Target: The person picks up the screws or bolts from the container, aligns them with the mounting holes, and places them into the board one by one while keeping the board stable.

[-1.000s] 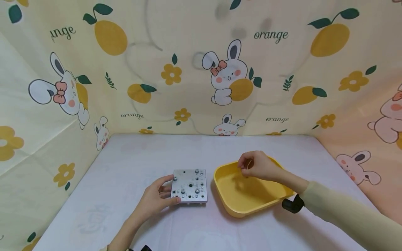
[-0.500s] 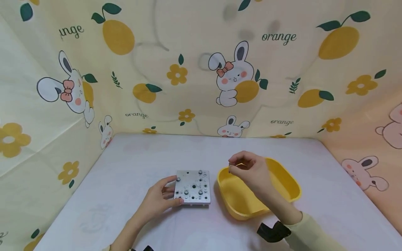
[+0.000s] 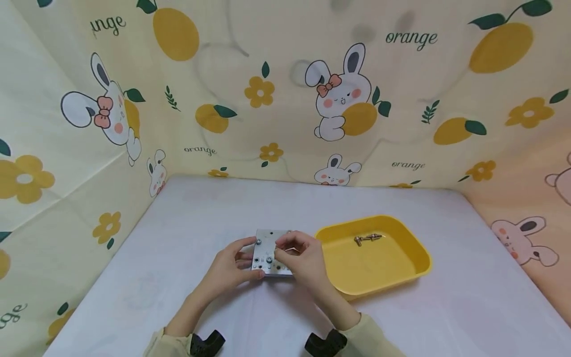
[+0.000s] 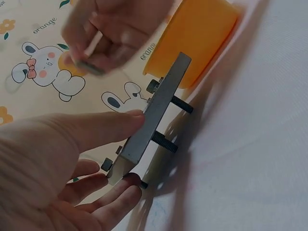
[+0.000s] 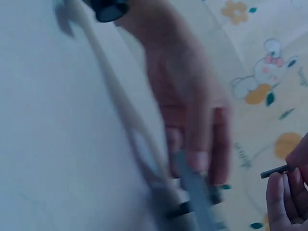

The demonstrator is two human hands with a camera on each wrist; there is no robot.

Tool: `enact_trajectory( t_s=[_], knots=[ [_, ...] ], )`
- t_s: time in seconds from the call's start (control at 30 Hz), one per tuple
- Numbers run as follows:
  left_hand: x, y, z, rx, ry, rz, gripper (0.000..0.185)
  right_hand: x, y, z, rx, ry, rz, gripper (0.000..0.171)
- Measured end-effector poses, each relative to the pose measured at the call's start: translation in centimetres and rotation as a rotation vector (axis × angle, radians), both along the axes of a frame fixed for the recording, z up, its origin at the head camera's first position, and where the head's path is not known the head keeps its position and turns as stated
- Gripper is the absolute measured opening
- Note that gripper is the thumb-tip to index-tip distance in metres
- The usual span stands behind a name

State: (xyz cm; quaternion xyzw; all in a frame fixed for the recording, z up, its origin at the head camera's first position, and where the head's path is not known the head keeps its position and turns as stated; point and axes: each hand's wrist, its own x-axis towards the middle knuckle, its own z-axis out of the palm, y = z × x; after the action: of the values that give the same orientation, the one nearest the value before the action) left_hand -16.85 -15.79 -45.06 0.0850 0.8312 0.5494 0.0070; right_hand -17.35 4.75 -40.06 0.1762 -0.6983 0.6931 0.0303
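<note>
Your right hand (image 3: 300, 254) is now bringing a small dark screw (image 5: 276, 170), pinched in its fingertips, from the yellow plastic tray (image 3: 415, 267) at three o'clock over the square grey metal plate (image 3: 266, 252), whose nine-o'clock edge your left hand (image 3: 228, 267) is gripping, so another screw is getting seated

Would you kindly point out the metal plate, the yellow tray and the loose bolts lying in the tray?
metal plate (image 3: 264, 248): head view, on its bare top face.
yellow tray (image 3: 421, 260): head view, on its right rim.
loose bolts (image 3: 367, 239): head view, on a shank.
</note>
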Motion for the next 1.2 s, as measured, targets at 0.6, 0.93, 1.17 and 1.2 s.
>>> enact_trajectory(
  t_s=[0.6, 0.93, 1.17, 1.2],
  knots=[
    [0.1, -0.3, 0.1, 0.05, 0.052, -0.071, 0.077, 0.2, -2.3, -1.7, 0.082, -0.008, 0.146, 0.012],
    [0.2, -0.4, -0.2, 0.059, 0.072, -0.096, 0.075, 0.4, -2.7, -1.6, 0.067, -0.013, 0.139, 0.012],
    [0.5, -0.5, -0.2, 0.072, 0.049, -0.098, 0.076, 0.6, -2.7, -1.4, 0.115, 0.009, 0.125, 0.015],
    [0.5, -0.5, -0.2, 0.069, 0.052, -0.096, 0.076, 0.6, -2.7, -1.3, 0.119, 0.011, 0.121, 0.015]
  ],
)
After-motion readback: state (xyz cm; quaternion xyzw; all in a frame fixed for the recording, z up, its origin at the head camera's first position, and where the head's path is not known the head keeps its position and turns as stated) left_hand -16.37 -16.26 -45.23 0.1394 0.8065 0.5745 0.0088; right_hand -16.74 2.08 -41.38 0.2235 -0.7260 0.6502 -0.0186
